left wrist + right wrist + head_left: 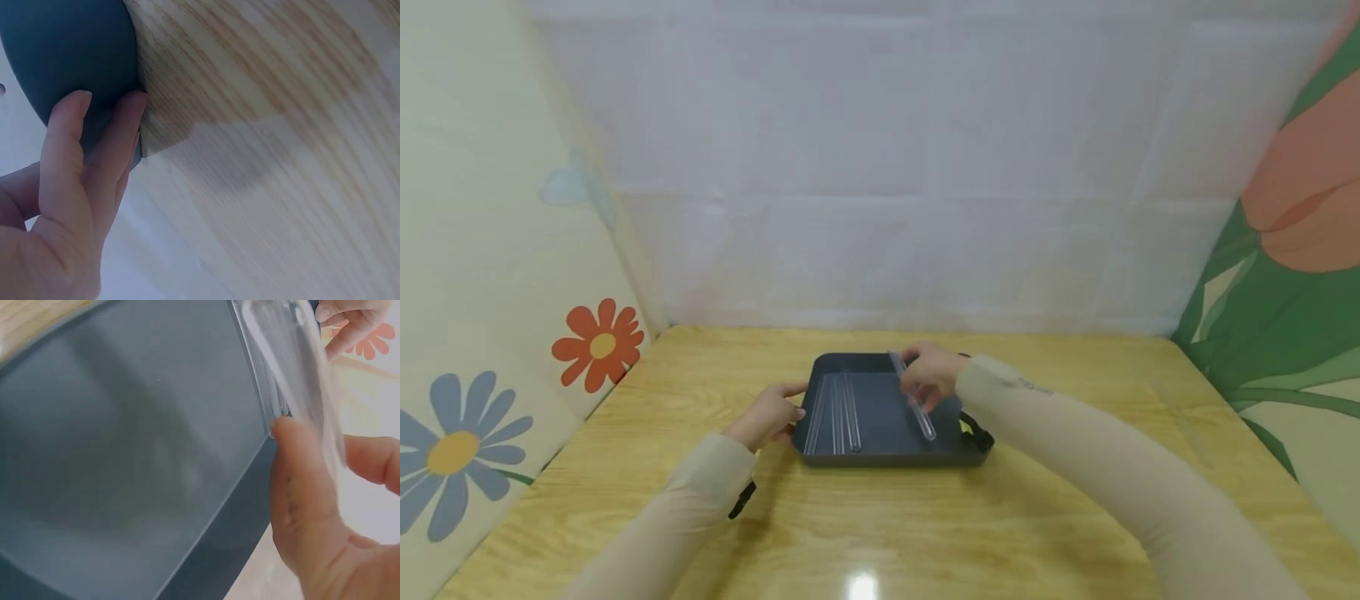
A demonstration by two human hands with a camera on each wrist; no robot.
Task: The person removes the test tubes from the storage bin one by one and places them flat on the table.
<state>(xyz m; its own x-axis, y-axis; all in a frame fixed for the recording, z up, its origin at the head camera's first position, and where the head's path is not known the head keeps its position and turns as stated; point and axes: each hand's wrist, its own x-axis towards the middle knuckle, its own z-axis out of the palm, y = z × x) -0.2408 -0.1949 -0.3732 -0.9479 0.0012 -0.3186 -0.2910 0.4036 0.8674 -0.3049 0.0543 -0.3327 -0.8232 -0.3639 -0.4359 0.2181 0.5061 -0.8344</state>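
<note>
A dark grey-blue rectangular tray (880, 460) lies on the table. My left hand (771, 414) holds its left side, with fingers (119, 125) against the outer wall in the left wrist view. My right hand (931, 375) pinches a clear test tube (927, 427) between thumb and fingers, over the right part of the tray. The tube slants, its rounded end towards me. In the right wrist view this test tube (290, 356) is close and blurred. Several more clear test tubes (852, 421) lie lengthwise along the tray's left side.
The tray stands on a wood-grain table (880, 525). Beside the tray's right edge, by my right wrist, is a black strap (977, 435). A pale wall covering (880, 167) closes off the back, and flower-patterned panels (475, 250) stand at both sides.
</note>
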